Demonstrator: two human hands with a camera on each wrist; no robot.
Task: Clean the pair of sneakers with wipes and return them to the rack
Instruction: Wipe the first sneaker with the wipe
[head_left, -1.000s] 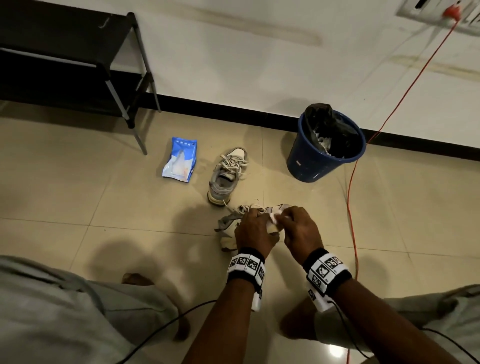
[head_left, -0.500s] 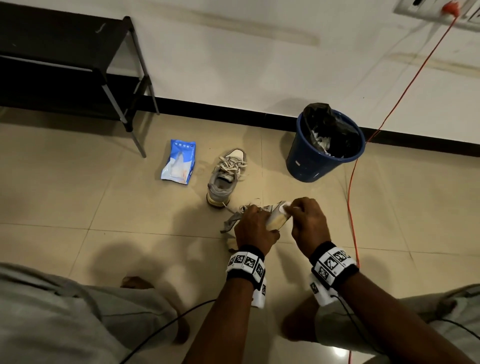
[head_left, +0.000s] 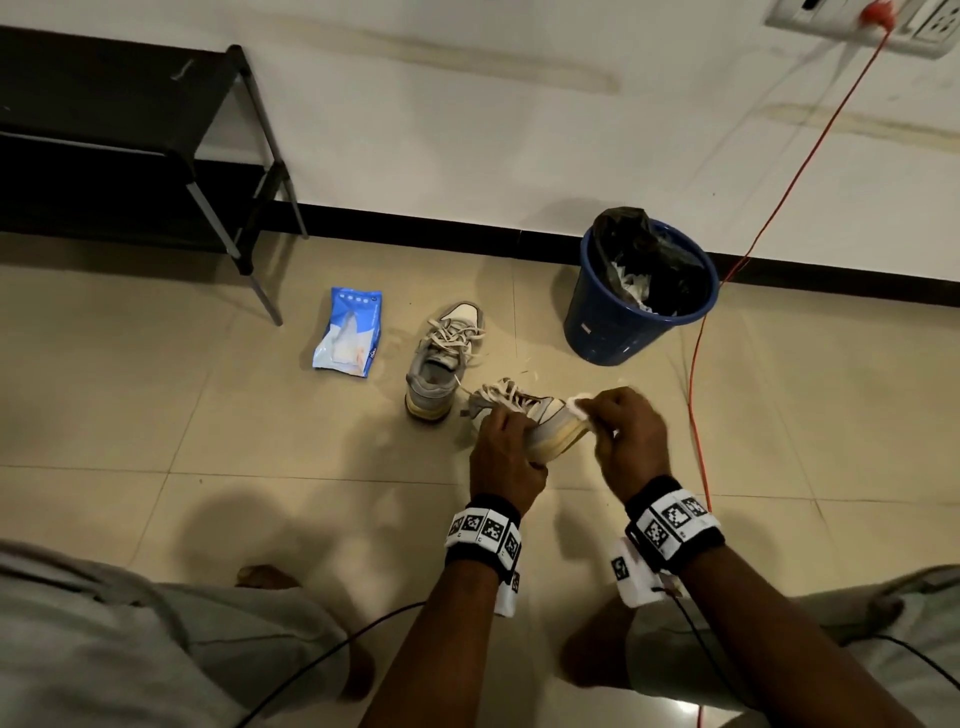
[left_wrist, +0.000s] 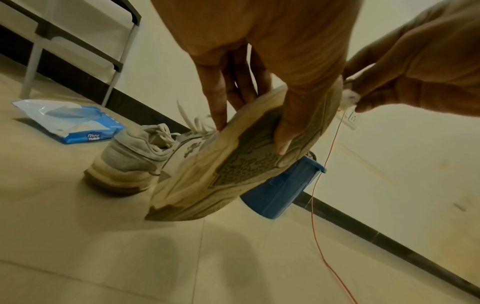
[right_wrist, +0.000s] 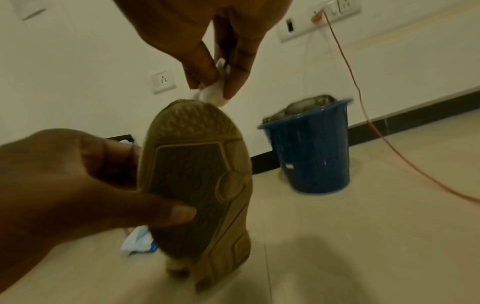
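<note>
My left hand (head_left: 506, 447) grips a grey-and-white sneaker (head_left: 545, 421) by its middle, thumb across the sole (left_wrist: 249, 162), heel resting on the floor and toe raised. My right hand (head_left: 626, 434) pinches a small white wipe (head_left: 577, 405) between thumb and fingers against the toe tip (right_wrist: 207, 93). The second sneaker (head_left: 444, 364) stands upright on the tiles just behind, laces loose. The blue wipes pack (head_left: 349, 332) lies left of it. The black shoe rack (head_left: 130, 150) stands against the wall at the far left.
A blue bin (head_left: 636, 301) with a black liner and used wipes stands by the wall at the right. An orange cable (head_left: 696, 395) runs from a wall socket down across the floor right of my hands. My knees frame the bottom of the head view.
The sneaker has been tipped so its toe points right and up. My right hand with the wipe has slid from the shoe's upper out to the toe tip.
</note>
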